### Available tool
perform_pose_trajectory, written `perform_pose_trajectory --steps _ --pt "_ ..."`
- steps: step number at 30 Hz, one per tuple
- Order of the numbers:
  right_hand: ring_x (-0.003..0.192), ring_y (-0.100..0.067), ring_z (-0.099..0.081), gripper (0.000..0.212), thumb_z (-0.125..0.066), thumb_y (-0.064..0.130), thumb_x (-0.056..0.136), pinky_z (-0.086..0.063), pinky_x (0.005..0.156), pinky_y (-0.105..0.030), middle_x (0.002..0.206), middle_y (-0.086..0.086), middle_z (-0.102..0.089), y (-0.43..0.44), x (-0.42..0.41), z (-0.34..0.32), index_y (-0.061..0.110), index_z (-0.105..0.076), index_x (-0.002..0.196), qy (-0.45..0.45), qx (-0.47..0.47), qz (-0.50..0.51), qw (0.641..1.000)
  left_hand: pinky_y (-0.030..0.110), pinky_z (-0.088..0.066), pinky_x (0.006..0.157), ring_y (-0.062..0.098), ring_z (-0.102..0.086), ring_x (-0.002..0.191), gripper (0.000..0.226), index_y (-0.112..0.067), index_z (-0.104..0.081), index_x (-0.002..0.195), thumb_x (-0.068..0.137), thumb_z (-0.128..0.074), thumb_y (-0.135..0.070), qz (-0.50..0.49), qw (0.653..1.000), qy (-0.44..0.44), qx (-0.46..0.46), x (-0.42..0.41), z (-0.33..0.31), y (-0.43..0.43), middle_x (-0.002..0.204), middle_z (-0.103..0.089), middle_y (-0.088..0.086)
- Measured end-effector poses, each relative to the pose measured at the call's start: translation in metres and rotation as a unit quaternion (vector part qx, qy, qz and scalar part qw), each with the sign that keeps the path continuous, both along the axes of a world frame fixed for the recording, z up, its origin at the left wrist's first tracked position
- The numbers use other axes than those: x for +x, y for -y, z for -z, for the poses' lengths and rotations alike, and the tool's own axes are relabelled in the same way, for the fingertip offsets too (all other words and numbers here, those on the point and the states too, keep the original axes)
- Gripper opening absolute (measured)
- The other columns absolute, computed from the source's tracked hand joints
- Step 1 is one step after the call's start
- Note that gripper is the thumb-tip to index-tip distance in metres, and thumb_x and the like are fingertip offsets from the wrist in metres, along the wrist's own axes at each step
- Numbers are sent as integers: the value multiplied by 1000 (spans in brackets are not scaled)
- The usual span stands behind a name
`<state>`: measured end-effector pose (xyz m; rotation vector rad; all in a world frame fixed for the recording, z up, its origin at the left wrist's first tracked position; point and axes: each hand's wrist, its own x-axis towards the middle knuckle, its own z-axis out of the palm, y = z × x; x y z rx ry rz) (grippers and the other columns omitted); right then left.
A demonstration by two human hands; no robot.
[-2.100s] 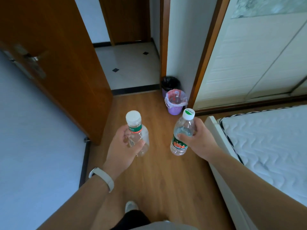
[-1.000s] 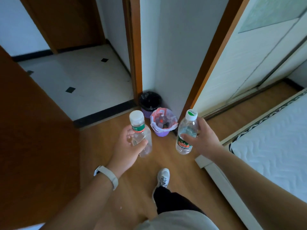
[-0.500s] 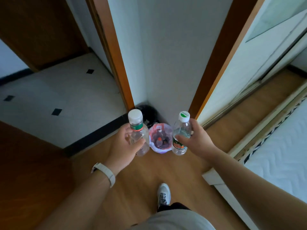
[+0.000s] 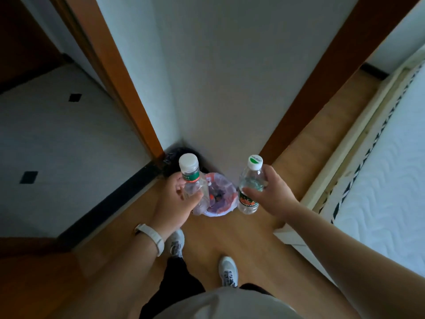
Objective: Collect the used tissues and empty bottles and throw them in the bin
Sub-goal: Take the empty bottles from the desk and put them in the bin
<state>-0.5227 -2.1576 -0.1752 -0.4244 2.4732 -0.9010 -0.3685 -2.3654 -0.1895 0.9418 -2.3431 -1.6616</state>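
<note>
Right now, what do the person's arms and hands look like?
No sleeves or gloves show. The left hand has a white band round its wrist; the right hand and its wrist wear nothing.

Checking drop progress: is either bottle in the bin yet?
No: the left hand grips the left bottle and the right hand grips the right bottle, both outside the bin.

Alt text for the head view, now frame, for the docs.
Seen from above, the left hand grips a white-capped bottle and the right hand a green-topped bottle, both upright, flanking a lined purple bin on the wood floor. A black bin stands behind it; a mattress lies at right.
</note>
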Motion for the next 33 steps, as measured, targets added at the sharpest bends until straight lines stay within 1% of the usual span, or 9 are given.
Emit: perform_pose_trajectory --steps 6,12,15,17,23,26,29,31,33 --pt "96 -18 -62 53 -76 46 71 -56 82 -46 104 7 -61 51 -10 6 27 -47 112 -2 19 82 996 18 -49 82 -4 -60 93 51 -24 -51 121 79 -80 -23 75 997 16 22 -31 29 70 105 -62 -13" --pt "94 -13 -60 57 -78 45 70 -54 80 -38 106 12 -59 97 -27 43 33 -45 115 24 42 116 992 27 -50 81 4 -60 97 46 -25 -50 116 80 -77 -26 107 992 62 15 -63 78 129 104 -62 -12" --pt "94 -10 -60 58 -78 42 71 -52 76 -31 106 14 -59 108 -40 81 32 -45 119 56 38 141 988 21 -49 75 2 -62 93 45 -23 -52 115 79 -78 -24 126 989 82 12 -85 113 136 101 -63 -11" --pt "94 -9 -59 60 -78 38 72 -50 74 -28 106 14 -58 113 -52 113 31 -44 121 73 32 157 984 22 -51 76 3 -63 92 46 -22 -53 115 78 -79 -27 134 986 98 16 -102 145 136 101 -65 -11" --pt "93 -9 -60 59 -80 41 72 -47 68 -23 104 15 -58 109 -94 243 30 -45 119 104 31 206 973 42 -55 84 13 -64 93 50 -28 -47 113 75 -78 -33 94 980 169 43 -135 284 118 103 -64 -5" --pt "94 -9 -60 58 -80 41 71 -53 76 -31 104 15 -59 99 -105 320 32 -45 116 108 37 211 971 34 -53 78 10 -64 89 48 -31 -47 112 75 -77 -31 102 978 176 47 -145 358 103 100 -64 -9" --pt "93 -10 -59 55 -79 40 72 -51 75 -31 103 15 -57 93 -111 392 33 -44 113 116 46 199 972 22 -46 67 2 -60 78 42 -29 -48 107 78 -78 -25 110 980 164 37 -162 421 98 91 -61 -12" --pt "95 -10 -58 54 -79 39 73 -49 76 -30 104 14 -57 89 -113 446 33 -43 113 121 47 197 972 31 -51 67 5 -61 76 43 -22 -51 108 77 -78 -32 122 980 156 34 -174 474 94 89 -61 -6" --pt "97 -10 -58 56 -79 39 73 -51 79 -31 108 14 -57 89 -113 483 33 -43 115 127 42 194 972 36 -55 76 12 -65 85 46 -19 -49 109 76 -79 -33 118 981 152 16 -183 507 94 93 -63 -3"
